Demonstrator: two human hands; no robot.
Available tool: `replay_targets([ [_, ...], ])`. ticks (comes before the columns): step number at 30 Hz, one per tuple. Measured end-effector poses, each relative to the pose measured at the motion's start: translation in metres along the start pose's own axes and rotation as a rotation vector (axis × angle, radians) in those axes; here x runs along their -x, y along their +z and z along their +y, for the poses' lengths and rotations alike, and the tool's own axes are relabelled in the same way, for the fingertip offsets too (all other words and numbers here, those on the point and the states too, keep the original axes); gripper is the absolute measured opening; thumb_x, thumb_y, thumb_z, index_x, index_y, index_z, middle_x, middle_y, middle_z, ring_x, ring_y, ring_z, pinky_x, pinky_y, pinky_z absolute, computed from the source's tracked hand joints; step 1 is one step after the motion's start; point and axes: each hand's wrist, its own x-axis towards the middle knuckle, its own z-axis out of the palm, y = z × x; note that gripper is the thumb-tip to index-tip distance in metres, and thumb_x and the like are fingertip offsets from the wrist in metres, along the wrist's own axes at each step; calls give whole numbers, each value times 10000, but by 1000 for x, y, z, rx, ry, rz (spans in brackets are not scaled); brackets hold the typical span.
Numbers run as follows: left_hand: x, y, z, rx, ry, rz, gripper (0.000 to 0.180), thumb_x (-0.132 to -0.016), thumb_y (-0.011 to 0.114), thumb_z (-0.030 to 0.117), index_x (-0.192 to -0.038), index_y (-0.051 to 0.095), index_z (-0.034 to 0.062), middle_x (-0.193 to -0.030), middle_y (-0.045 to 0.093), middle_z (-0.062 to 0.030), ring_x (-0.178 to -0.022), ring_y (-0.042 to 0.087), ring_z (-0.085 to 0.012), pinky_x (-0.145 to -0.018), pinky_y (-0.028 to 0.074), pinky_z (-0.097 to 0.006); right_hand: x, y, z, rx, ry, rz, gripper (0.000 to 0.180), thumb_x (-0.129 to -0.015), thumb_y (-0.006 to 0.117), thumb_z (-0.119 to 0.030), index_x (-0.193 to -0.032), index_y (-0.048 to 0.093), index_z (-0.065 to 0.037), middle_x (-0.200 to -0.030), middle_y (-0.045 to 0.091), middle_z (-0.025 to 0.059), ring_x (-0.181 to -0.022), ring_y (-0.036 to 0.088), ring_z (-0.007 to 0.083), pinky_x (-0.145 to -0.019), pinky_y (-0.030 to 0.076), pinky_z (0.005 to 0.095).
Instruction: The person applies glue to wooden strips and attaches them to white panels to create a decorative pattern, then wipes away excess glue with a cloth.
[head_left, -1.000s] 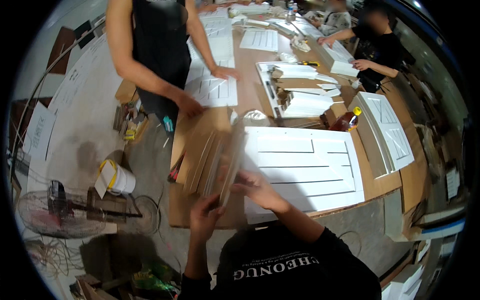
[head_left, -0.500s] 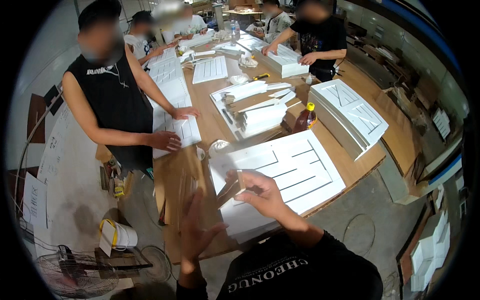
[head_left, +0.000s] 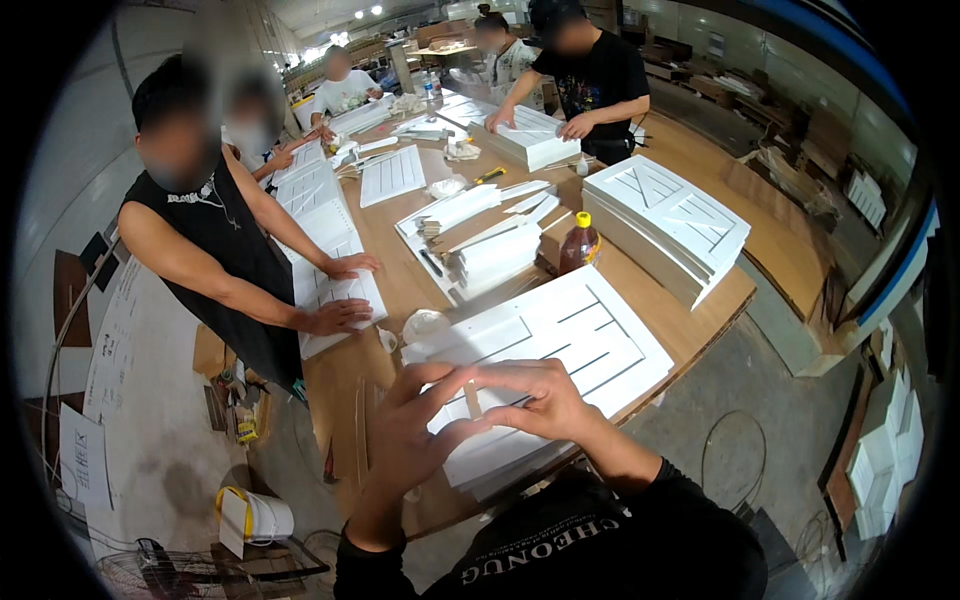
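Both hands met over the white slotted panel (head_left: 560, 345) beneath them; the left hand (head_left: 415, 425) and right hand (head_left: 530, 395) pinched a thin wooden strip (head_left: 470, 398). Held so lightly, it might slip onto the worktop (head_left: 700, 300).

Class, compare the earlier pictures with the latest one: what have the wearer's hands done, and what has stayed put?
Both hands left the brown board and came together over the white slotted panel; the left hand and right hand now pinch a small strip. The panel and brown bottle stayed on the table.
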Motion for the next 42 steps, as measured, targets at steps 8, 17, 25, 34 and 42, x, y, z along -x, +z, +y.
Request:
replay_targets([
  [8, 0, -10, 9, 9, -69, -48, 480, -628, 743, 104, -1082, 621, 5, -1001, 611, -114, -914, 581, -234, -812, 450, -310, -1, 2, 0, 25, -2, -27, 440, -719, 734, -180, -1127, 603, -81, -1060, 639, 111, -928, 629, 287, -768, 515, 323],
  [17, 2, -21, -2, 30, 15, -95, 435, -678, 740, 123, -1083, 616, 28, -966, 603, -94, -872, 581, -224, -744, 476, -308, -4, 3, 1, -43, 21, -106, 447, -724, 733, -167, -1135, 595, -60, -1064, 640, 113, -947, 631, 263, -798, 508, 315],
  [25, 22, -67, -9, 251, -185, 165, 487, -588, 740, 37, -1055, 616, -18, -993, 597, -110, -916, 564, -197, -794, 447, -290, -13, 2, 51, -704, 138, -61, 412, -838, 634, -164, -1212, 526, -27, -1199, 562, 101, -1059, 568, 235, -851, 485, 352],
  [34, 137, -134, 49, -203, -290, 774, 484, -579, 684, 43, -1040, 594, -77, -982, 543, -109, -897, 560, -197, -804, 430, -285, -87, 80, 83, -1066, 647, 95, 492, -921, 430, -107, -1378, 279, -208, -1248, 479, 145, -1071, 550, 257, -777, 550, 399],
  [42, 280, -93, 70, -229, -598, 1157, 455, -705, 728, 172, -1075, 597, -59, -967, 526, -53, -808, 517, -128, -726, 411, -254, -123, 248, 151, -844, 652, -208, 401, -845, 453, -5, -1219, 464, -150, -1008, 539, 40, -819, 570, 175, -677, 531, 360],
])
